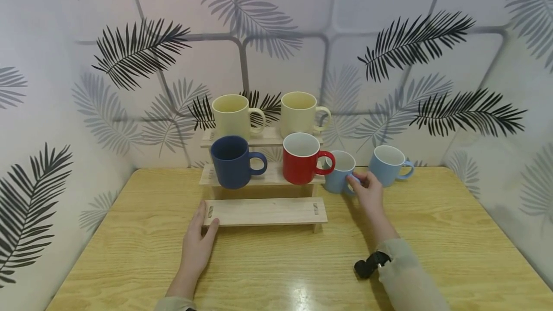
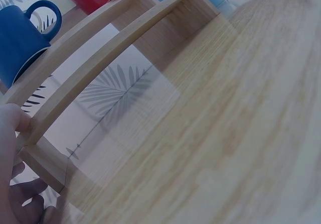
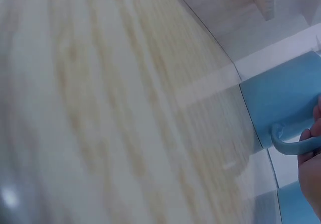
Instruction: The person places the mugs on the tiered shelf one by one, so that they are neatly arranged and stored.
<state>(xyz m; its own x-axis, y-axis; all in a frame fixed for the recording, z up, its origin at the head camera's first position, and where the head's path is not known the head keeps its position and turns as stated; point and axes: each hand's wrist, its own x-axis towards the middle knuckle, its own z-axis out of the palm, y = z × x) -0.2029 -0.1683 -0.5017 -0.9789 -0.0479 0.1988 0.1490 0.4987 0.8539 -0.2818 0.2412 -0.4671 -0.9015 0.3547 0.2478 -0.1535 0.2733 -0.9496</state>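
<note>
My right hand (image 1: 369,191) pinches the handle of a light blue mug (image 1: 334,182) standing upright just right of a three-tier wooden rack (image 1: 263,211). In the right wrist view its fingers (image 3: 315,128) wrap the handle and the mug's base meets the tabletop. At the rack's lowest tier, my left hand (image 1: 199,234) grips the left end, thumb at the front edge and fingers around the side. That lowest board carries nothing. A dark blue mug (image 1: 232,164) and a red mug (image 1: 300,162) stand on the middle tier, handles pointing right.
Two cream mugs (image 1: 231,116) occupy the top tier. Another light blue mug (image 1: 386,167) stands on the wooden table (image 1: 440,234), right of my right hand. Behind everything rises a leaf-patterned backdrop (image 1: 285,8). A black device (image 1: 371,264) sits on my right wrist.
</note>
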